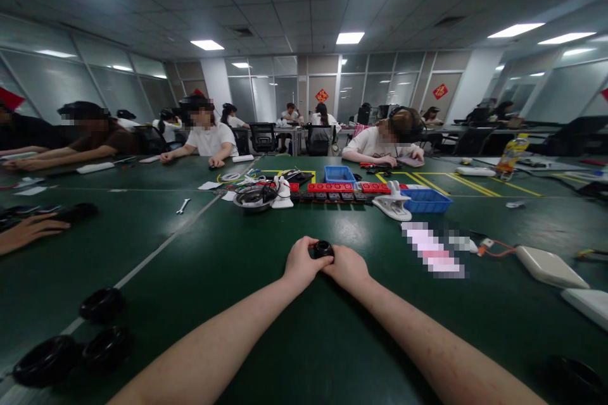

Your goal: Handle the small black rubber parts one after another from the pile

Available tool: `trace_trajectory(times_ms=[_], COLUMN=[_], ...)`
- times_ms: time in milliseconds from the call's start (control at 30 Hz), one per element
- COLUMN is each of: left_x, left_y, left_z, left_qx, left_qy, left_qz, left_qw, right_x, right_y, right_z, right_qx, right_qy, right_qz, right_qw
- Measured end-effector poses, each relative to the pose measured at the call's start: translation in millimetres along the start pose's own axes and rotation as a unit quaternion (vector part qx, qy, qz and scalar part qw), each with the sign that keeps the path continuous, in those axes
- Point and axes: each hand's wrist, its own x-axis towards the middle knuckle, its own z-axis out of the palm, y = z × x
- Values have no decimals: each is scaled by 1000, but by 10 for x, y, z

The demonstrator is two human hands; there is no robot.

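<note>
A small glossy black ring-shaped piece (pixel 323 249) with a hole in its top rests at the green table's middle, between my two hands. My left hand (pixel 304 261) is closed around its left side, with the thumb across the front. From the other side my right hand (pixel 348 264) grips it, its fingers partly hidden behind my left thumb and the piece. Larger-looking black rings of a similar kind lie at the lower left, one of them (pixel 103 305) behind two others. Another dark ring (pixel 572 380) shows dimly at the lower right corner.
Beyond my hands stand red power strips (pixel 330 188), blue bins (pixel 427 200), a round bowl of cables (pixel 255 196) and a white stand (pixel 392 202). A wrench (pixel 183 205) lies left. Pale boxes (pixel 551 266) lie right. A co-worker's hand (pixel 31 232) is at the left edge.
</note>
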Motion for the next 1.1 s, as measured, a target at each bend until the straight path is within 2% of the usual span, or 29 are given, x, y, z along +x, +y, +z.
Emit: trace_trajectory(times_ms=[233,400,533,667,767,933,1100], left_x=[-27,-11,51,120,155,162,124], left_y=[5,-4,-35,-67,-73,-54,-43], left_z=[-79,-208,-306,-365,-407,-460,-429], left_qx=[-16,-57,-82,-145,-152,-184,-189], left_qy=[-37,-138,-207,-269,-311,-348,-331], left_qz=[22,59,98,56,31,28,37], left_qw=[999,987,970,950,938,919,924], right_x=[-46,-34,14,23,11,-8,-14], right_y=[100,231,306,306,279,264,280], right_z=[-93,-163,-169,-156,-168,-206,-200], right_qx=[66,165,196,190,169,157,157], right_qy=[-21,-89,-135,-134,-122,-127,-125], right_qz=[-52,-123,-148,-142,-144,-161,-176], right_qw=[996,975,960,962,967,966,964])
